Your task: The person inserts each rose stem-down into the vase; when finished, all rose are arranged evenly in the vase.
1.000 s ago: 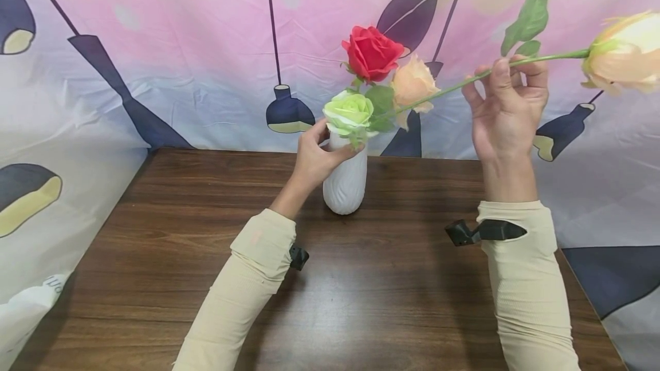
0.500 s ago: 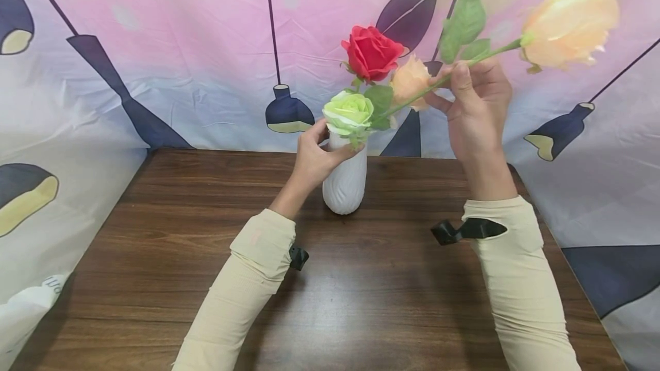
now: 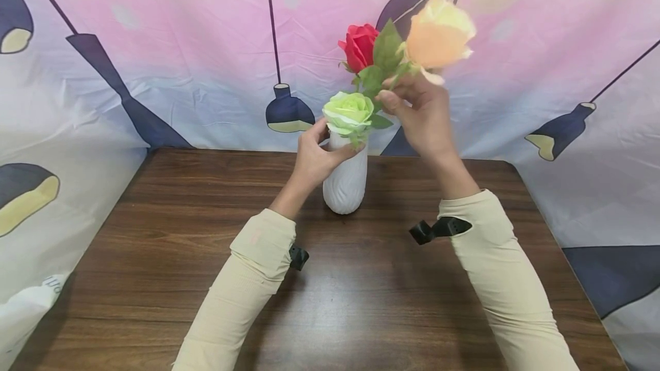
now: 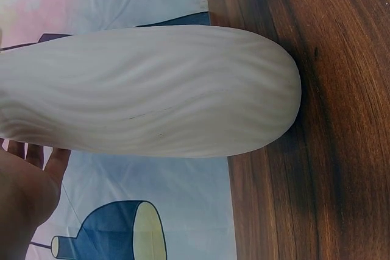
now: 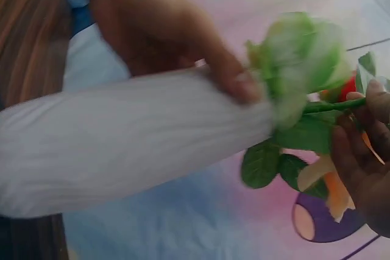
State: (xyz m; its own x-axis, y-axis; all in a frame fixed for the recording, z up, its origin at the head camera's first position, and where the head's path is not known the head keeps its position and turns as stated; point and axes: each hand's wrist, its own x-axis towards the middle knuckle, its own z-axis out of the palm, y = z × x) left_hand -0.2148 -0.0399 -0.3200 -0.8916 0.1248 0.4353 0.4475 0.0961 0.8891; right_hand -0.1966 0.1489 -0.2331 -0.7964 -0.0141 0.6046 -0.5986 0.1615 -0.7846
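Observation:
A white ribbed vase [image 3: 344,185] stands upright on the table, its neck gripped by my left hand [image 3: 315,153]. A pale green rose [image 3: 348,110] sits at the mouth, with a red rose [image 3: 359,46] rising behind it. My right hand [image 3: 425,122] pinches the stem of a large peach rose [image 3: 438,33], right of and above the vase. In the right wrist view, that green stem [image 5: 335,106] runs to the vase mouth; its lower end is hidden by the green rose. Peach petals [image 5: 335,193] of another rose show there beyond the fingers; the head view hides that bloom.
The dark wooden table [image 3: 330,296] extends around the vase. Behind and beside it hangs a printed cloth [image 3: 206,73] with lamp shapes. A black wrist camera [image 3: 438,229] is strapped to the right sleeve.
My right hand has moved left toward the vase, bringing the large peach rose along and turning it more upright. My left hand and the vase have stayed in place.

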